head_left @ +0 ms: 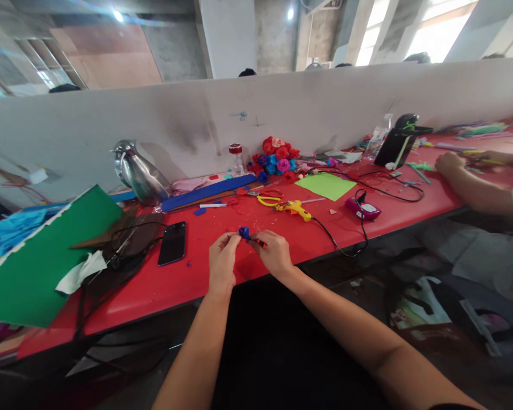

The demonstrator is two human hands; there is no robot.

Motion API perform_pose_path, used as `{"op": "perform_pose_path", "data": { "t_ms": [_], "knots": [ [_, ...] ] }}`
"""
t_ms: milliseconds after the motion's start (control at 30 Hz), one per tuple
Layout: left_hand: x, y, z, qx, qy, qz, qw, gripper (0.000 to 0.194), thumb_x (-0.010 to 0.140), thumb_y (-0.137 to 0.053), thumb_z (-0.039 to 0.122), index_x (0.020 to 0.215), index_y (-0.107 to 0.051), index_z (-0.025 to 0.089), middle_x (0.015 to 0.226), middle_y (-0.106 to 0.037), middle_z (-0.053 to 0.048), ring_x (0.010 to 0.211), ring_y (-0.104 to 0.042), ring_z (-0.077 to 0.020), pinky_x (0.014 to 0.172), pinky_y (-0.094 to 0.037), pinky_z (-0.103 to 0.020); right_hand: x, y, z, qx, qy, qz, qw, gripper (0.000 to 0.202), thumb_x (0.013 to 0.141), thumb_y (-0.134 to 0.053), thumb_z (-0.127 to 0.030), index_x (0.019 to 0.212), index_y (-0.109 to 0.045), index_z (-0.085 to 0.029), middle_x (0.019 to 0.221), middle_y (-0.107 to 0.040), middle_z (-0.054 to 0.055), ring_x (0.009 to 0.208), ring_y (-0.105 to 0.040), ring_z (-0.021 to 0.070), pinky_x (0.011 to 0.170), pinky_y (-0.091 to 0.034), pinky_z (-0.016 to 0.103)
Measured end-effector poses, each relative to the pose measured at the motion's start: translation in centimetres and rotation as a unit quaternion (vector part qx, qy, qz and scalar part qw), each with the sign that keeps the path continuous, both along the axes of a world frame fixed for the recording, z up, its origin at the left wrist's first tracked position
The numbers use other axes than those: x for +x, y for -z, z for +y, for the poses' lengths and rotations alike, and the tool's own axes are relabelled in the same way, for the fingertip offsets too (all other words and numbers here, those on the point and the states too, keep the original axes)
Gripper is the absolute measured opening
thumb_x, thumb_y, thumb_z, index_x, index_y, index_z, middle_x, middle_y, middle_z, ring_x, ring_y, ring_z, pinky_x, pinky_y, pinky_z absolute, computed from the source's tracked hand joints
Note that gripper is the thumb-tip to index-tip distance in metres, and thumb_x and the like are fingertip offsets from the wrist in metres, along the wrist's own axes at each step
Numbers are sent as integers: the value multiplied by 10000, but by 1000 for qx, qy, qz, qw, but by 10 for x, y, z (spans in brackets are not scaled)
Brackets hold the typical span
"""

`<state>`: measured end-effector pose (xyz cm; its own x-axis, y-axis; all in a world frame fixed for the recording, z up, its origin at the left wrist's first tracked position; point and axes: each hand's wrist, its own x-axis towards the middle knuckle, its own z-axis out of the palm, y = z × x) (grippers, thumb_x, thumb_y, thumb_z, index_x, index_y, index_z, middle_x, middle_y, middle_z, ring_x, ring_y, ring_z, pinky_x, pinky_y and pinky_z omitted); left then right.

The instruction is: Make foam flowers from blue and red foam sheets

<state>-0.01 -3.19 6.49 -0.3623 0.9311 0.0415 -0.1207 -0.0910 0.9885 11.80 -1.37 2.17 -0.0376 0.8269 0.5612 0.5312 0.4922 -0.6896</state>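
A small rolled blue paper flower (244,232) is held up over the front part of the red table, between my two hands. My left hand (223,259) pinches it from the left with thumb and forefinger. From the right, my right hand (275,250) is closed on a dark, narrow end that seems to run from the flower; its detail is too small to tell. Beyond my hands lie a yellow hot glue gun (297,209) and yellow-handled scissors (268,199). Long blue paper strips (209,192) lie farther left.
A phone (172,244) lies left of my hands, near a green board (55,262). A steel jug (139,173), a bunch of paper flowers (277,156) and a green sheet (326,185) are farther back. A cable runs to a purple box (363,209). A co-worker's hand (450,164) is at right.
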Motion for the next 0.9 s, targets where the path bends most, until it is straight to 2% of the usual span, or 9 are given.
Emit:
{"op": "perform_pose_path", "data": {
  "t_ms": [267, 467, 567, 700, 900],
  "knots": [
    [0, 1, -4, 10, -6, -20, 1000, 65, 579, -654, 249, 593, -631, 190, 611, -579, 28, 644, -496, -120, 680, -399, -251, 0, 5, 2, 1, -2, 34, 999, 114, 822, -621, -277, 790, -720, -230, 745, -689, 28, 644, -602, 155, 590, -432, 243],
    [-9, 14, -1, -13, -27, -2, 1000, 32, 592, -634, 226, 584, -634, 195, 592, -584, 25, 621, -509, -123, 656, -406, -251, -2, 11, 6, -3, -13, 71, 997, 173, 821, -607, -324, 745, -707, -204, 681, -663, 34, 584, -570, 150, 562, -434, 248],
    [-11, 23, -2, -10, 9, 15, 1000, 68, 616, -659, 245, 660, -679, 197, 671, -655, -3, 694, -568, -150, 708, -429, -272, -5, 13, 7, -17, -29, 107, 994, 181, 810, -606, -336, 743, -703, -198, 677, -663, 38, 569, -558, 148, 554, -441, 251],
    [-12, 33, -2, 13, 81, 84, 993, 156, 672, -671, 274, 796, -725, 196, 821, -721, -55, 807, -623, -194, 787, -448, -317, -10, 14, 7, -43, -54, 167, 984, 163, 781, -621, -316, 731, -703, -185, 652, -654, 33, 561, -553, 144, 556, -446, 253],
    [-18, 45, 4, 71, 77, 134, 985, 224, 682, -685, 270, 891, -715, 197, 815, -727, -45, 774, -648, -193, 774, -491, -326, -15, 15, 12, -93, -82, 219, 968, 164, 710, -677, -341, 675, -703, -183, 650, -634, 21, 596, -556, 141, 562, -432, 247]
  ]
}}
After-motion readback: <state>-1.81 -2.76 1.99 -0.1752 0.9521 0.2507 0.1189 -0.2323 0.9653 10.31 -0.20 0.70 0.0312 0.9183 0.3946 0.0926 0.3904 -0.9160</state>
